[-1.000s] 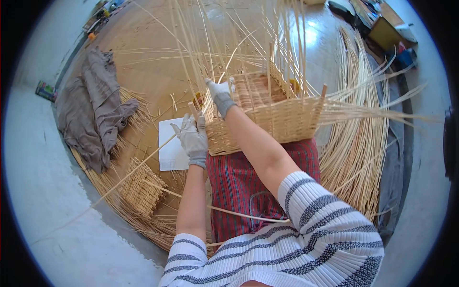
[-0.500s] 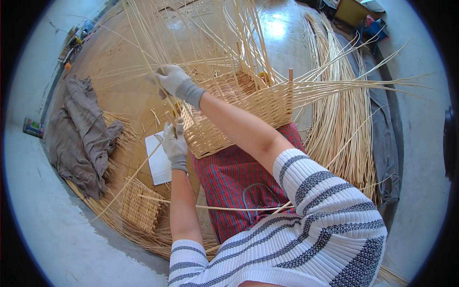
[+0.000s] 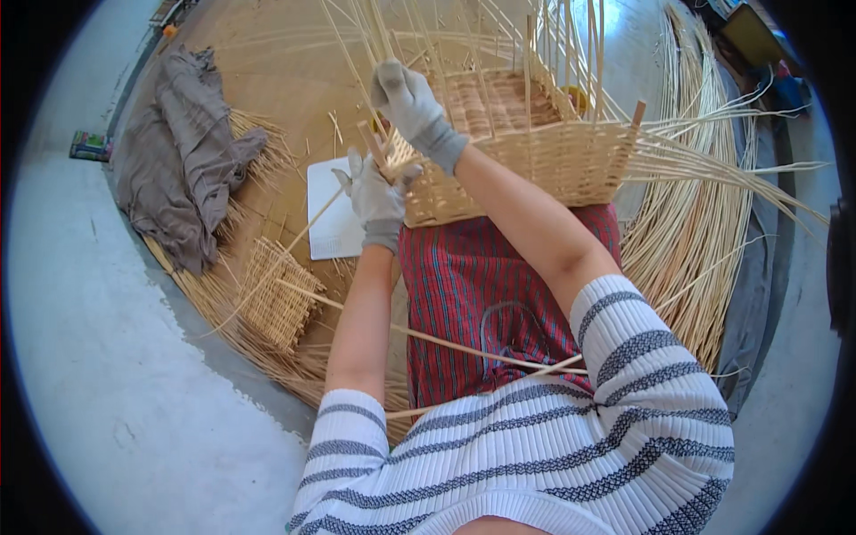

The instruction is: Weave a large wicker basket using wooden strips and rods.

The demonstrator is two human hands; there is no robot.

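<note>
A half-woven wicker basket [image 3: 553, 165] rests on my lap, with wooden pegs at its corners and long pale strands standing up from its walls. My right hand [image 3: 412, 105], in a pale work glove, is closed around a bundle of wicker strands [image 3: 373, 31] above the basket's left end. Below it, my gloved left hand [image 3: 376, 198] grips the near left corner, beside a wooden corner peg [image 3: 372, 143]. Its thumb lies against the woven wall. The fingertips of my right hand are partly hidden.
Loose strands [image 3: 704, 223] lie in a long pile at the right. To the left are a grey cloth [image 3: 192, 152], a small woven panel [image 3: 272, 294] and a white board [image 3: 330, 209] on the floor. Long strands stick out from the basket's right corner, and others cross my lap.
My right hand has drawn in from beyond the left corner toward the basket, and its strands stand more upright. My left hand stays at the corner. The whole view has shifted.
</note>
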